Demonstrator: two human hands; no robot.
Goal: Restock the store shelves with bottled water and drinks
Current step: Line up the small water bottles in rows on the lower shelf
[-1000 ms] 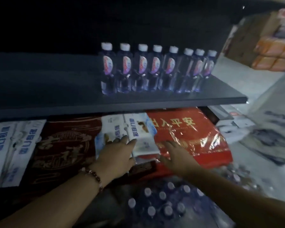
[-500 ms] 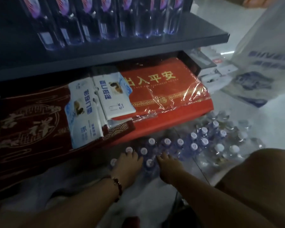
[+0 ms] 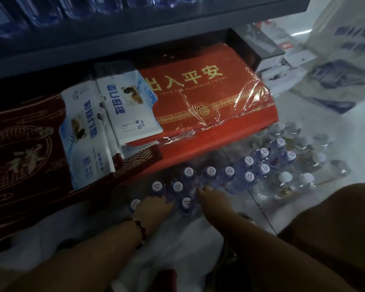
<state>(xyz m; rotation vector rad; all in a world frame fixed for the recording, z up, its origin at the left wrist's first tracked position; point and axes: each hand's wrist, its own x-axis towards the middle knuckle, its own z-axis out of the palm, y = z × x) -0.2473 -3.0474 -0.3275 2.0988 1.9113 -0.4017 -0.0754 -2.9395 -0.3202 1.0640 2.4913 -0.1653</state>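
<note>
Both hands down in the water bottles (image 3: 209,172) on the floor: left hand (image 3: 154,207) and right hand (image 3: 213,199), fingers buried between caps, can't tell their grip.

Gold characters reading 出入平安 run across the red doormat (image 3: 209,98) wrapped in clear plastic at the centre, with a line of small Latin lettering beneath, only partly legible. At nine o'clock from it, two white packets (image 3: 112,116) carry blue Chinese print, too blurred to read. At two o'clock, a white bag (image 3: 346,51) bears blue lettering, cut off and illegible.
</note>
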